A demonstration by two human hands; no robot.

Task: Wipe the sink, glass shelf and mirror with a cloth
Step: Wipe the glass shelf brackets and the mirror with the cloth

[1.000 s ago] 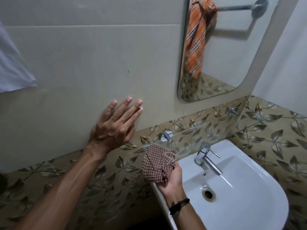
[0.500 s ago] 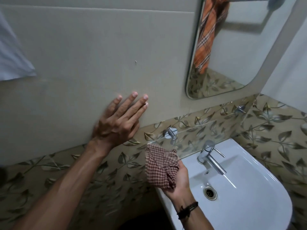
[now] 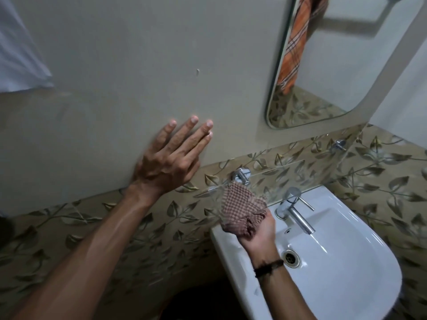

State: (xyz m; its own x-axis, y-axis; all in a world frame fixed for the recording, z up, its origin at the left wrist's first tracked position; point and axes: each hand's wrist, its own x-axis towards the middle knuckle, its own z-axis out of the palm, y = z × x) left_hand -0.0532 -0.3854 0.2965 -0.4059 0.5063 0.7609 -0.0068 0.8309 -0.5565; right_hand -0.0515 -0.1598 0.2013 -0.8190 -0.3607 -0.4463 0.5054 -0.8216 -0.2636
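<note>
— Right grip [image 3: 258, 229] curls round the bunched cloth [image 3: 242, 211] at the shelf's [image 3: 282, 181] left end, above the sink [image 3: 231, 252]. Why?
— Wiping glass, seemingly. Left grip [image 3: 168, 162], fingers straight, presses the wall [image 3: 138, 88], likely for balance.

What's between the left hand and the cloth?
Head view: between left hand and cloth there is only leaf tile and the glass shelf, at its left corner; its chrome bracket sits just above the cloth.
</note>
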